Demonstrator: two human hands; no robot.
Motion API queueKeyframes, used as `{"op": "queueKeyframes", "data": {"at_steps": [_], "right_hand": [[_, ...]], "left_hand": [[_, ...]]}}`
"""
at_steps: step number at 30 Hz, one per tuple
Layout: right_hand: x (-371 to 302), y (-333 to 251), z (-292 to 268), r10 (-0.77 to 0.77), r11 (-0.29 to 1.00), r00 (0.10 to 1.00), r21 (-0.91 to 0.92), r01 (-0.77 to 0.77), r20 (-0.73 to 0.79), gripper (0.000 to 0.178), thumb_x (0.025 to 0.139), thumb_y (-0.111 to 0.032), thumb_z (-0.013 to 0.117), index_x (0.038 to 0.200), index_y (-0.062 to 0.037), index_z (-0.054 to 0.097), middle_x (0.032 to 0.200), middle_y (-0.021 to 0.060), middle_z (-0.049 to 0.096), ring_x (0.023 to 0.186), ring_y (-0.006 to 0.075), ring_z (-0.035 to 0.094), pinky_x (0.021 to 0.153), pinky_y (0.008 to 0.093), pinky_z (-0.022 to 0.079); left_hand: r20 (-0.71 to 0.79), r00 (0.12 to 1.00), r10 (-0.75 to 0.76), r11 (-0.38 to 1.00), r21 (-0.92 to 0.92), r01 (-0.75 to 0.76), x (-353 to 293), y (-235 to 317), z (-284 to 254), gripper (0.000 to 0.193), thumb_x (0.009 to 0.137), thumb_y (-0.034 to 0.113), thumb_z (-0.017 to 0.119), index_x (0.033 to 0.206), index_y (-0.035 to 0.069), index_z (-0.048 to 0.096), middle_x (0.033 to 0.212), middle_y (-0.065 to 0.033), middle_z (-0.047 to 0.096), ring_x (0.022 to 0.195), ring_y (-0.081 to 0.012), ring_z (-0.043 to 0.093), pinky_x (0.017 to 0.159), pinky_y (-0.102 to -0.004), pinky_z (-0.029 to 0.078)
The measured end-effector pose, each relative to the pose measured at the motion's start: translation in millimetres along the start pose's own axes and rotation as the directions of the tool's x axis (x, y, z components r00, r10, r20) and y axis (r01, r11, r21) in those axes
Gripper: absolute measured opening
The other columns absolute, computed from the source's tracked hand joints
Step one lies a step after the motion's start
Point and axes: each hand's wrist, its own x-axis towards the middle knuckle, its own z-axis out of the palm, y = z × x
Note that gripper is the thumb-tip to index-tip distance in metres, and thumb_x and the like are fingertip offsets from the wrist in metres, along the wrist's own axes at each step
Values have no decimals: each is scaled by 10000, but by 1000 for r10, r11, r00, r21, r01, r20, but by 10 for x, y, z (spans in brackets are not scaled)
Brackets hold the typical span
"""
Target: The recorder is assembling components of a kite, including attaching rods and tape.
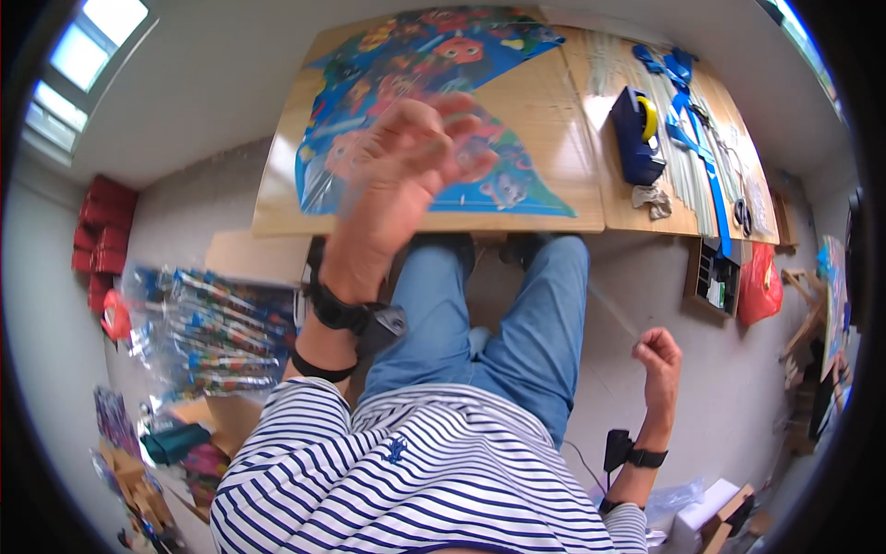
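A colourful printed sheet (369, 111), kite-like in outline, lies on the wooden table (544, 138); it is mostly blue with cartoon figures. Over its near part I hold up my left hand (406, 166), palm partly turned up. Motion smears its fingers, so I cannot tell whether they pinch anything. My right hand (660, 355) is away from the table, low to the right of my legs, its fingers closed in a pinch. From it a faint, thin pale line runs up and left toward the table; I cannot make out what that is.
On the table's right stand a blue tape dispenser (637, 138) with yellow tape, blue straps (706, 175), pale thin rods (678, 166) and scissors (743, 216). A small drawer (715, 282) and red bag (760, 286) hang below. Plastic-wrapped packages (221, 328) lie at left.
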Motion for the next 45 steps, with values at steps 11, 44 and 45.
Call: {"op": "queueKeyframes", "data": {"at_steps": [11, 44, 45], "right_hand": [[476, -1122, 857, -169, 980, 926, -44, 195, 338, 164, 787, -16, 641, 949, 1, 619, 768, 18, 588, 680, 86, 530, 628, 219, 409], [1914, -919, 1225, -75, 920, 934, -337, 200, 350, 155, 843, -28, 623, 996, -49, 635, 851, -21, 584, 764, 65, 521, 680, 229, 412], [1936, -879, 1250, -93, 921, 948, -335, 199, 306, 158, 839, -32, 626, 997, -44, 634, 827, -21, 578, 739, 63, 509, 664, 223, 409]], "left_hand": [[-338, 926, 169, 967, 240, -88, -1141, 831, -1265, 135, 871, 25, 715, 972, 60, 633, 857, -30, 584, 840, -154, 597, 879, -343, 542], [-643, 763, 57, 849, 434, 302, -794, 138, -2275, 146, 829, 28, 726, 949, 60, 649, 814, -1, 649, 726, -109, 641, 705, -231, 535], [-661, 749, 37, 853, 412, 321, -768, 111, -2281, 142, 829, 23, 721, 948, 57, 649, 817, -5, 651, 724, -107, 638, 695, -234, 532]]}}
